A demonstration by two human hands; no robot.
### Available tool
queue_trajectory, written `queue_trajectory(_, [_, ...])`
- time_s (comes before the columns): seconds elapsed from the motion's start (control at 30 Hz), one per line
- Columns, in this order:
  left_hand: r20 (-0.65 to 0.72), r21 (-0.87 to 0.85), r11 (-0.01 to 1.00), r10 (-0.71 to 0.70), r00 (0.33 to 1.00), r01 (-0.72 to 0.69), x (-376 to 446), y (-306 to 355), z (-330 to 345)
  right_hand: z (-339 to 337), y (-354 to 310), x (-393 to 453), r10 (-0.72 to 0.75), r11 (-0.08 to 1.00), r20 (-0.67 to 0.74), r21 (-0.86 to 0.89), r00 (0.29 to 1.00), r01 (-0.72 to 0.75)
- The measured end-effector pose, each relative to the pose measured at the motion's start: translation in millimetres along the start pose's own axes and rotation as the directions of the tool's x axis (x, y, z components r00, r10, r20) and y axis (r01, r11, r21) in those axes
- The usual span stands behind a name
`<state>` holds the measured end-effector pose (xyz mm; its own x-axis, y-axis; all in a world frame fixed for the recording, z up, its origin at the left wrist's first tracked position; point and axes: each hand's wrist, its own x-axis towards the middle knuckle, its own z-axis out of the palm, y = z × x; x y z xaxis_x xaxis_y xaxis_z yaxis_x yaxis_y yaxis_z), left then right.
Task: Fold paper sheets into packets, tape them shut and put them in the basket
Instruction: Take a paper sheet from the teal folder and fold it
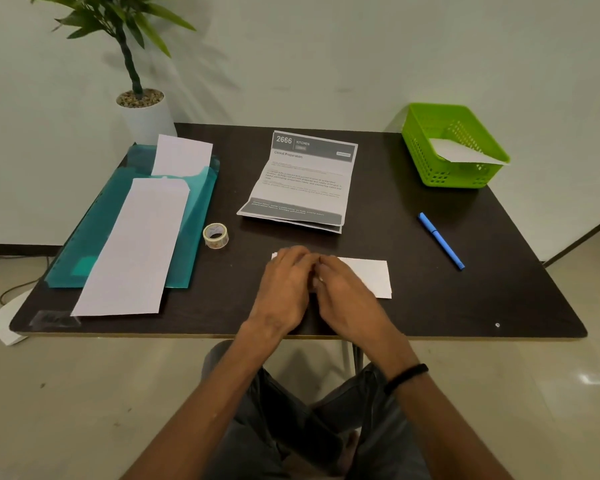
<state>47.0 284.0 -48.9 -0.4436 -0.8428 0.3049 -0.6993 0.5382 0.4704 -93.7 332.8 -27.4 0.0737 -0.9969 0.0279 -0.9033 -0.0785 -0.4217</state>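
Note:
A folded white paper packet (371, 277) lies flat on the dark table (430, 306) near the front edge. Both my hands rest palm down on its left half. My left hand (284, 285) covers the packet's left end, and my right hand (347, 292) lies beside it, fingertips of the two meeting over the packet's middle. What is under the fingertips is hidden. A roll of clear tape (216, 235) stands to the left of the hands. The green basket (426, 157) sits at the far right corner with one white packet (465, 150) in it.
A teal folder (94, 233) at the left carries a long white sheet (136, 247) and a smaller one (182, 155). Printed sheets (302, 181) lie at the middle back. A blue pen (440, 240) lies to the right. A potted plant (146, 112) stands behind the far left corner.

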Motion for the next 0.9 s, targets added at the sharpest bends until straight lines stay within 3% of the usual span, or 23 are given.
queue_trajectory(0.1, [0.009, -0.075, 0.996, -0.051, 0.999, 0.052, -4, 1, 12, 13, -3, 1, 0.009, 0.999, 0.003, -0.047, 1.000, -0.009])
queue_trajectory(0.2, [0.057, 0.051, 0.998, -0.037, 0.998, 0.034, -8, -2, 12, 13, 0, -8, 0.066, 0.997, -0.039, -0.049, 0.997, -0.067])
queue_trajectory(0.33, [0.096, 0.186, 0.976, -0.134, 0.986, 0.115, -18, -3, 0, 0, 14, -15, 0.192, 0.978, -0.082, -0.065, 0.978, -0.198])
queue_trajectory(0.5, [0.124, 0.245, 0.942, -0.264, 0.957, 0.228, -24, -9, -12, -21, 43, -20, 0.289, 0.956, -0.036, -0.033, 0.957, -0.291])
queue_trajectory(0.67, [0.135, 0.188, 0.952, -0.268, 0.954, 0.241, -30, -13, -20, -49, 56, -14, 0.305, 0.947, 0.105, 0.076, 0.947, -0.313])
queue_trajectory(0.73, [0.091, 0.110, 0.966, -0.244, 0.965, 0.234, -34, -17, -26, -64, 59, -8, 0.314, 0.944, 0.156, 0.056, 0.937, -0.325])
queue_trajectory(0.8, [-0.047, -0.012, 0.972, -0.236, 0.971, 0.235, -39, -23, -42, -72, 59, -1, 0.324, 0.944, 0.185, 0.002, 0.928, -0.330])
queue_trajectory(0.9, [-0.363, -0.071, 0.951, -0.307, 0.880, 0.302, -40, -42, -85, -76, 56, 9, 0.349, 0.937, 0.216, -0.069, 0.912, -0.343])
